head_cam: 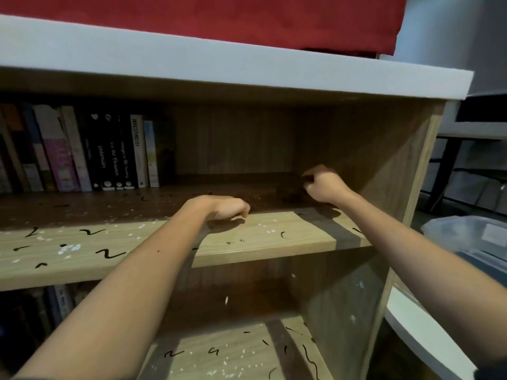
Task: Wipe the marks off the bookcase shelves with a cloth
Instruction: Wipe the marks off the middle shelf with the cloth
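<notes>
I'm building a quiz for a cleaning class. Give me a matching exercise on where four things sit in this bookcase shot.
Things:
1 books
2 left hand
3 right hand
4 red fabric

Places:
A above the white top
B back right corner of the upper shelf
C left end of the upper shelf
D middle of the upper shelf

Pairs: 1-C; 2-D; 3-B; 4-A

Left hand [227,208] over marked shelf [260,234], right hand [323,185] further back, books [82,149] at left
</notes>
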Available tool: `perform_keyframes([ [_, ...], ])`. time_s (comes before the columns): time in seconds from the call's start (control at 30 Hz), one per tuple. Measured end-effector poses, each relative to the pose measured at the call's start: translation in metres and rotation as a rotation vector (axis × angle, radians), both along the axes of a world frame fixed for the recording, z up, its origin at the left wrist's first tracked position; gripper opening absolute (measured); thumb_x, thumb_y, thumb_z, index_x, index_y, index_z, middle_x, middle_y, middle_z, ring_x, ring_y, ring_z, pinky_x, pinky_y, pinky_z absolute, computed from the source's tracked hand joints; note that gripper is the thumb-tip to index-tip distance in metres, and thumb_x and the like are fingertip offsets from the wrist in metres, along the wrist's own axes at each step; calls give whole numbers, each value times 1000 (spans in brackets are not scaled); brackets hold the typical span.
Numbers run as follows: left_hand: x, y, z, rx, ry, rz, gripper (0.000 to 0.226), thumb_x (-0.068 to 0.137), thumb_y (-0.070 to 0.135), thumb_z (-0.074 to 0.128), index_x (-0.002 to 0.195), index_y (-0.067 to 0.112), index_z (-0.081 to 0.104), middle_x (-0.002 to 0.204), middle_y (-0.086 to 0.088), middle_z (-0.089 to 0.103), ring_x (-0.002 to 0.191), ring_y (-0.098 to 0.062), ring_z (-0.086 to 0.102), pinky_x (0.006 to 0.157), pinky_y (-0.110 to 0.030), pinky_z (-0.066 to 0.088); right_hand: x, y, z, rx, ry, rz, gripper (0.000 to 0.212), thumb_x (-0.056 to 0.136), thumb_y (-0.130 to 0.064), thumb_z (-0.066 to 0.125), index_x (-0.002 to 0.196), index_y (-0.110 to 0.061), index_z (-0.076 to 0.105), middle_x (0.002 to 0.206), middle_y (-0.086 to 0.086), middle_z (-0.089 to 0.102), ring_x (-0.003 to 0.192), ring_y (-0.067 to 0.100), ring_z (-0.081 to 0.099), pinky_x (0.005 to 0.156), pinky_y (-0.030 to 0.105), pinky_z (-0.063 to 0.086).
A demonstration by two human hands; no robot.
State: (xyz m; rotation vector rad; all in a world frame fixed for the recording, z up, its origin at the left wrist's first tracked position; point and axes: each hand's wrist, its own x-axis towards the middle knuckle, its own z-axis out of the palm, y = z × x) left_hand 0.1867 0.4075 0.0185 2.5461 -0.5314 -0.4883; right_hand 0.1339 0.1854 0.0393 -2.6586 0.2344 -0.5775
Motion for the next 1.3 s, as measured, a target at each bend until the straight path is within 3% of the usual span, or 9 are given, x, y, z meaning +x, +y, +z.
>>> perform_keyframes([
  [0.07, -4, 3, -2, -66, -9, 8, 19, 88, 26, 42, 106, 27, 50, 87, 5, 53, 67, -6, 47, 62, -19, 36, 3, 3, -8, -22, 98, -64, 32, 92, -12, 48, 123, -12, 50, 116, 12, 56, 99, 26, 57, 86, 35, 51],
  [0.13, -8, 8, -6, -123, -60, -43, 33, 94, 24, 38, 124, 30, 49, 110, 3, 53, 78, -4, 49, 70, -18, 37, -2, 20, -18, -98, 124, 3, 27, 91, -10, 46, 117, -11, 55, 109, 11, 59, 100, 26, 58, 88, 36, 49],
  [0.23, -12, 18, -9, -178, -209, -48, 40, 96, 28, 35, 136, 30, 41, 139, -1, 42, 119, -20, 44, 108, -43, 28, -34, 65, -29, -144, 12, 188, 27, 91, -8, 45, 110, -9, 65, 109, 7, 61, 104, 21, 52, 92, 32, 44],
  [0.33, -17, 27, -6, -40, -367, -87, 36, 97, 29, 31, 130, 35, 46, 146, 2, 37, 134, -23, 31, 113, -57, 6, -74, 95, -40, -131, -88, 301, 25, 92, -11, 47, 106, -12, 67, 106, -4, 55, 102, 11, 41, 91, 25, 35],
  [0.6, -36, 37, -6, 48, -454, -182, 39, 98, 29, 25, 130, 34, 48, 145, 7, 40, 137, -20, 28, 111, -58, 1, -108, 108, -48, -29, -197, 140, 22, 92, -13, 48, 106, -16, 65, 109, -6, 55, 102, 6, 36, 99, 32, 38],
  [0.77, -38, 36, -11, 151, -410, -217, 42, 98, 26, 24, 130, 34, 50, 147, 11, 37, 136, -20, 29, 108, -61, 2, -140, 112, -67, 31, -420, 226, 21, 88, -5, 51, 97, -13, 68, 95, -10, 57, 98, 6, 43, 86, 12, 35],
  [0.97, -40, 36, -14, 144, -434, -205, 41, 99, 25, 24, 129, 33, 51, 146, 9, 39, 135, -21, 30, 109, -59, 1, -142, 103, -90, 29, -546, 196, 24, 84, -7, 50, 98, -12, 68, 94, -11, 56, 93, 7, 45, 82, 14, 39],
  [1.13, -42, 32, -12, 206, -469, -206, 42, 99, 28, 19, 107, 21, 60, 132, -3, 55, 124, -19, 41, 107, -58, -1, -138, 97, -88, 8, -438, 188, 24, 86, -1, 53, 101, -11, 69, 94, -9, 56, 94, 8, 45, 82, 11, 36],
  [1.3, -43, 21, -5, 45, -474, -112, 35, 99, 33, 33, 129, 30, 50, 141, 3, 44, 134, -23, 31, 110, -56, -1, -118, 75, -42, 34, -513, 108, 25, 89, -4, 50, 107, -9, 65, 102, -1, 57, 99, 14, 46, 85, 19, 36],
])
